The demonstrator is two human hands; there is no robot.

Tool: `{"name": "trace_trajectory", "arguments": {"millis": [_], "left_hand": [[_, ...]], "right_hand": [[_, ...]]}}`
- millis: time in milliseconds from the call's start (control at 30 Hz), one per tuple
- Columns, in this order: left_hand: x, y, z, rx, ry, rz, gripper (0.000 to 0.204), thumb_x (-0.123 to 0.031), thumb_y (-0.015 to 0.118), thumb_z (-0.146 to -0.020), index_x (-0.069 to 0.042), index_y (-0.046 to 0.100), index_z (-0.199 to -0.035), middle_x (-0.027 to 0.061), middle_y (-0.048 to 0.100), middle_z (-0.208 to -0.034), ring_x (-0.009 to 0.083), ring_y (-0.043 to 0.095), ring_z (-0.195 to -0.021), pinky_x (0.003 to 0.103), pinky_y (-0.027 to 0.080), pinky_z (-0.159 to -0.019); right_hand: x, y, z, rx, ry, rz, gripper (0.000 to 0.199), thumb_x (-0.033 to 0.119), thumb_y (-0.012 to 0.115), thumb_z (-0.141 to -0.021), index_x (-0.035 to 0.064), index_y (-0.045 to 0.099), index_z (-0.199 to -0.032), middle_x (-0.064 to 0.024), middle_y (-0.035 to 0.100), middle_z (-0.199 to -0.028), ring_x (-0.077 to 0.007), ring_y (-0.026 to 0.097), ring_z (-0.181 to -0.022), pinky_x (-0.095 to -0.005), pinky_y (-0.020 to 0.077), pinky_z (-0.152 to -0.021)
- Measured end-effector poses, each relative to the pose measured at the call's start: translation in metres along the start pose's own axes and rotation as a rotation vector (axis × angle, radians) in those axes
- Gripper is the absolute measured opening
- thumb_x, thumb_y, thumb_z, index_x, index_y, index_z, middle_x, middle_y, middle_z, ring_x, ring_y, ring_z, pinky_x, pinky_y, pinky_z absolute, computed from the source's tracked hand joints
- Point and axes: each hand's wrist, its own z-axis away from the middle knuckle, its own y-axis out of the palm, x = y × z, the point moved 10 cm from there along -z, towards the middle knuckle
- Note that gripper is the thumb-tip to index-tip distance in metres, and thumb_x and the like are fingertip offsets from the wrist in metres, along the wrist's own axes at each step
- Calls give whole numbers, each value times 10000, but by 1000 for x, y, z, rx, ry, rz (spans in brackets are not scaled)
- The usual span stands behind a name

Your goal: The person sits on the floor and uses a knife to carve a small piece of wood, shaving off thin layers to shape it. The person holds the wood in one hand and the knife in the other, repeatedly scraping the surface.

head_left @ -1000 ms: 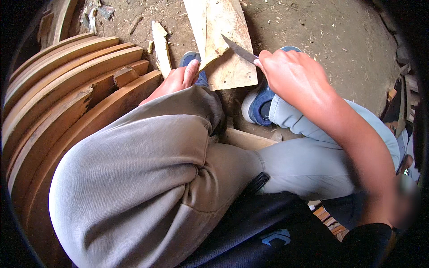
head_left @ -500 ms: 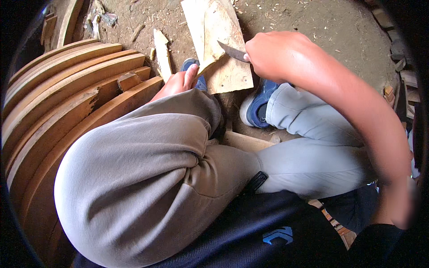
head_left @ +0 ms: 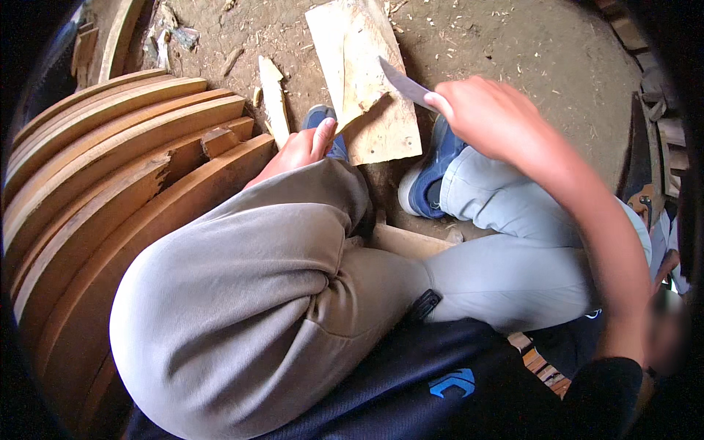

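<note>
Head view: your right arm (head_left: 587,209) reached up from lower right, bent, right hand (head_left: 480,110) gripping a pointed metal knife (head_left: 405,84); your left hand (head_left: 302,149) clasped a rough, narrow wood strip (head_left: 363,108) over a flat, pale board (head_left: 359,59).

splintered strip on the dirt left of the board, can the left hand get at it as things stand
Probably yes: the strip lies just beyond the left hand, with nothing visible between them. But that hand grips the stick over the board, so it may need to let go first.
</note>
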Motion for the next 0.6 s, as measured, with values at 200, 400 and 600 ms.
{"name": "trace_trajectory", "arguments": {"millis": [200, 400, 600], "left_hand": [[-6, -4, 0, -27, -3, -64, 710, -539, 262, -1058, 86, 534, -859, 218, 539, -727, 285, 505, -737, 441, 439, -765], [-7, -4, -1, -41, 13, -60, 710, -542, 261, -1058, 77, 547, -861, 233, 552, -734, 285, 513, -741, 448, 441, -776], [-11, -5, 1, -49, 16, -40, 717, -564, 282, -1047, 78, 541, -858, 204, 539, -730, 265, 494, -728, 435, 430, -756]], "right_hand": [[3, 11, 19, -69, -36, -22, 370, 351, 470, -1003, 97, 736, -969, -201, 709, -925, -402, 688, -889, -508, 542, -783], [6, 18, 12, -61, -62, -9, 355, 346, 483, -996, 104, 741, -959, -184, 716, -913, -389, 695, -876, -503, 548, -755], [8, 18, 8, -104, -90, 83, 326, 327, 504, -974, 110, 746, -942, -175, 721, -892, -368, 708, -850, -488, 567, -712]]}}
